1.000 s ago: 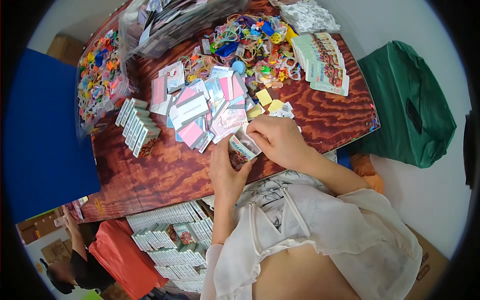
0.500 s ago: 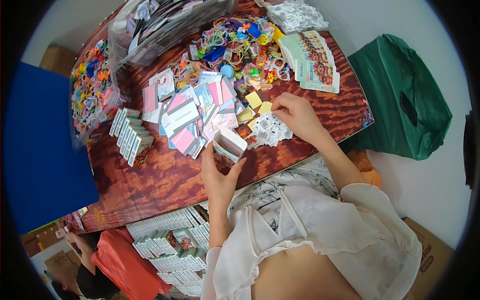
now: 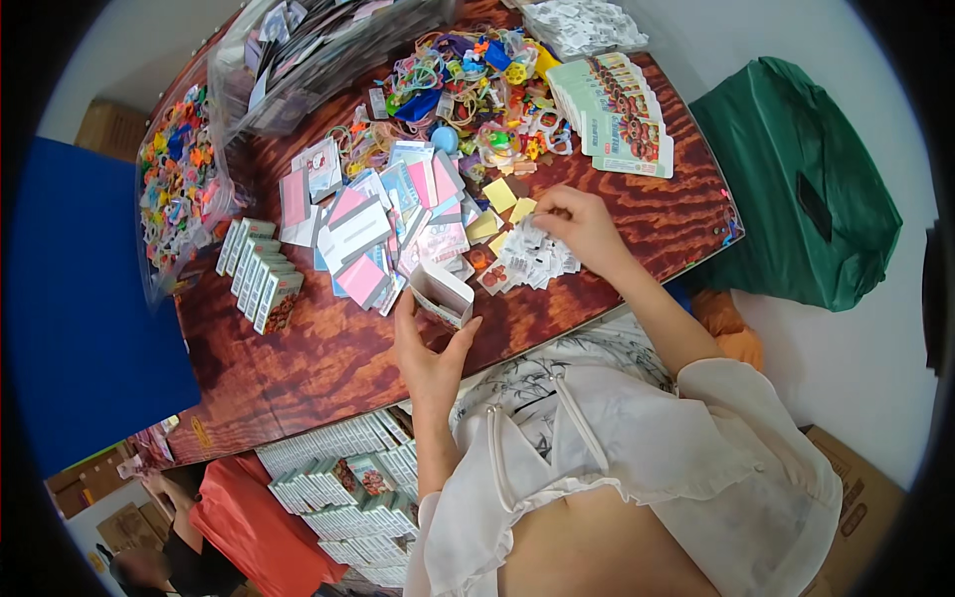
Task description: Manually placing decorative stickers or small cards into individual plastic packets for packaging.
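Observation:
My left hand (image 3: 430,360) grips a small carton (image 3: 444,295) with its open top facing up, held over the near part of the table. To its right, my right hand (image 3: 589,233) has thumb and fingers pinched together at the upper edge of a pile of small white packets (image 3: 540,263). What the fingertips hold, if anything, is too small to tell. Yellow squares (image 3: 500,195) lie just beyond that pile. A loose heap of pink, blue and white cards (image 3: 356,237) spreads to the left of the carton.
Filled cartons (image 3: 267,284) stand in a row at left. Colourful trinkets (image 3: 468,85) lie at the back, beside fanned flat cartons (image 3: 625,129). Clear bags (image 3: 184,164) line the far left. A green bag (image 3: 796,189) sits off the right edge. Below are rows of cartons (image 3: 338,488) and another person (image 3: 184,537).
The carton in my left hand has tilted and shifted slightly left. My right hand has moved a little left, its fingertips still at the packet pile. The view has shifted slightly.

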`<state>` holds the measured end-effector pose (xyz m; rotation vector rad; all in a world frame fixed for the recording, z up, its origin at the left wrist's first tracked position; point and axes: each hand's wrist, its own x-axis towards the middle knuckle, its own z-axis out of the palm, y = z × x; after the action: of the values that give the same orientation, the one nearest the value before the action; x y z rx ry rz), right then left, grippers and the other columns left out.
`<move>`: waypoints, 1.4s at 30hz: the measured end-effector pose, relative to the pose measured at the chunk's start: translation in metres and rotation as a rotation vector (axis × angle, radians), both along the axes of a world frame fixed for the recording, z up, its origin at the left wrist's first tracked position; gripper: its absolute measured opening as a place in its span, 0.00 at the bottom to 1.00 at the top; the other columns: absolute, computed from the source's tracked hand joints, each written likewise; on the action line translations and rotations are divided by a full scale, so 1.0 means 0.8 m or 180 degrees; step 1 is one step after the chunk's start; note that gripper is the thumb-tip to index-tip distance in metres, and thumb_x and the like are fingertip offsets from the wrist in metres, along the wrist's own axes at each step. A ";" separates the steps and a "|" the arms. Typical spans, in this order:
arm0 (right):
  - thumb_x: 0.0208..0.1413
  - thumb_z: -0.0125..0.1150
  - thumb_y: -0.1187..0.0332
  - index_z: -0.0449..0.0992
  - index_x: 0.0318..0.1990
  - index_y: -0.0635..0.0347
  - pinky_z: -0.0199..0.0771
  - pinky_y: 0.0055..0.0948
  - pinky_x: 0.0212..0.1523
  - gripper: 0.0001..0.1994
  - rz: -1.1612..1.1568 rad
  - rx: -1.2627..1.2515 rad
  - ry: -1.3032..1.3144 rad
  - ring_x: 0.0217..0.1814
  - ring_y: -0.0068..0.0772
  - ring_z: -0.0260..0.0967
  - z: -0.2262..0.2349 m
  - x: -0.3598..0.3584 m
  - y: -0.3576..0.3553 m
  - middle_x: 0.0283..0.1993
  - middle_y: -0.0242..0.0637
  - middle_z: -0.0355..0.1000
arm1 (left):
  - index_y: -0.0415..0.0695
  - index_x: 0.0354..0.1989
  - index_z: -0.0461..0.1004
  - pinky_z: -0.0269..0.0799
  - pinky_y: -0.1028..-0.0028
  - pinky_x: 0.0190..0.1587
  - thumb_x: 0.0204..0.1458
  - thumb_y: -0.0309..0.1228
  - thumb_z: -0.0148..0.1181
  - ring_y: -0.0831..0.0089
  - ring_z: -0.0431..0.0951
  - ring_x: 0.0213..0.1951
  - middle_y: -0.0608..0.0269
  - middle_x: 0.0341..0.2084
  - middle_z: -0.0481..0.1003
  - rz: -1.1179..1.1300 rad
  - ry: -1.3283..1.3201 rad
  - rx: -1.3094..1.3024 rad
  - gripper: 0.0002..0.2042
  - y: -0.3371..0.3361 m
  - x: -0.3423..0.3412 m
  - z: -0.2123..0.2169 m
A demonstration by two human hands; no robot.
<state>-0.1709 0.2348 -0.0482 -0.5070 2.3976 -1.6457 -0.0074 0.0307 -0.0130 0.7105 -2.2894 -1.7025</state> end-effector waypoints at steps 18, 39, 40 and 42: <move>0.54 0.64 0.75 0.76 0.37 0.61 0.64 0.15 0.26 0.04 -0.0086 -0.0597 -0.1401 0.26 0.13 0.67 0.012 -0.029 0.032 0.28 0.26 0.73 | 0.36 0.63 0.63 0.77 0.69 0.46 0.39 0.24 0.75 0.72 0.75 0.44 0.57 0.47 0.72 -0.0113 -0.0047 0.0020 0.39 -0.008 0.000 0.004; 0.55 0.64 0.74 0.77 0.47 0.65 0.65 0.15 0.28 0.12 0.0334 -0.0940 -0.1957 0.27 0.13 0.69 0.030 -0.025 0.026 0.30 0.26 0.74 | 0.36 0.64 0.60 0.78 0.69 0.44 0.40 0.24 0.75 0.68 0.79 0.42 0.53 0.47 0.72 -0.0182 -0.0135 0.0036 0.41 -0.008 0.000 0.000; 0.54 0.63 0.76 0.77 0.48 0.66 0.66 0.16 0.29 0.13 0.0434 -0.1037 -0.1899 0.28 0.14 0.70 0.030 -0.025 0.026 0.31 0.27 0.74 | 0.35 0.64 0.60 0.78 0.69 0.44 0.40 0.24 0.76 0.68 0.79 0.42 0.53 0.48 0.72 -0.0179 -0.0137 0.0069 0.40 -0.009 0.001 0.000; 0.54 0.62 0.77 0.76 0.50 0.66 0.67 0.16 0.30 0.15 0.0535 -0.1133 -0.1847 0.29 0.14 0.70 0.030 -0.024 0.024 0.32 0.27 0.74 | 0.35 0.64 0.61 0.78 0.69 0.44 0.40 0.24 0.76 0.67 0.79 0.42 0.53 0.48 0.72 -0.0174 -0.0144 0.0103 0.40 -0.009 0.003 0.000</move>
<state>-0.1902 0.2539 -0.0245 -0.2243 1.6223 -1.8346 -0.0054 0.0239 -0.0130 0.7061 -2.3372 -1.7689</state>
